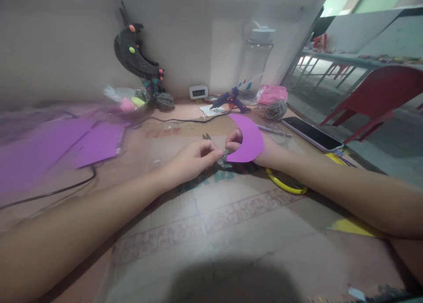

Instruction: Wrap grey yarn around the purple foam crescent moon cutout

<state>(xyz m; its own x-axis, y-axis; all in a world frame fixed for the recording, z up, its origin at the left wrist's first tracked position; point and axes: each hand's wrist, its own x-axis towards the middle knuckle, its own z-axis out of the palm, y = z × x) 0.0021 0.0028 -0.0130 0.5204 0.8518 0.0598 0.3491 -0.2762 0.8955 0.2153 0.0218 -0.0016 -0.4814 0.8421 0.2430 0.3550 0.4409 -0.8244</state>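
A purple paper crescent [254, 140] is seen above the table [211, 232], set across the right hand [234, 136], whose curled fingers are framed by its inner curve; whether it is gripped by that hand cannot be told. The left hand [194, 160] is placed just beside the crescent's lower tip, thumb and forefinger drawn together; what is pinched there, if anything, cannot be made out. Purple sheets [99, 140] are laid out at left. Behind the hands, a glue gun [230, 100] is placed near a bottle [256, 60]; a phone [312, 134] is seen at right.
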